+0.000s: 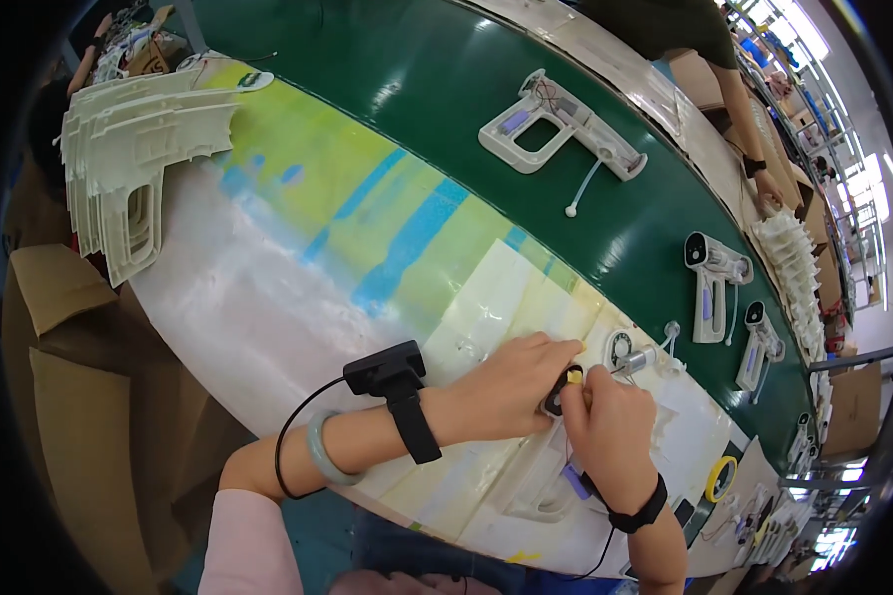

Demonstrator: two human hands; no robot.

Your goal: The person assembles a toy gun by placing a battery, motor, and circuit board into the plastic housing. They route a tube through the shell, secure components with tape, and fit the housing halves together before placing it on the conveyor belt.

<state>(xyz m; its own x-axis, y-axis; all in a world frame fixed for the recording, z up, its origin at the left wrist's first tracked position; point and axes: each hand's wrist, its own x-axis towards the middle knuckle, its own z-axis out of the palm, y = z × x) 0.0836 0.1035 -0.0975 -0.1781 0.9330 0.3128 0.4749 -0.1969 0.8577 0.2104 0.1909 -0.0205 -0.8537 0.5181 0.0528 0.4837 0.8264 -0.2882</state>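
Several pale, nested shells [149, 174] stand stacked at the far left, on the edge of the bench [238, 297], whose surface bears yellow-green and blue patches. Toward the middle, the left hand [511, 387] has its grip closed on a small black piece [555, 399] with a yellow spot, at the upper end of a white housing [524, 478] lying on the bench. An open white assembly [566, 124] rests on the green strip [387, 89] beyond. Next, the right hand [610, 426] pinches the same black piece, thumb and fingertips together; a silver cylinder [637, 360] lies just beyond it. Farther right are a yellow ring [721, 479] and a co-worker's hand [768, 188] at a row of white parts [794, 278].
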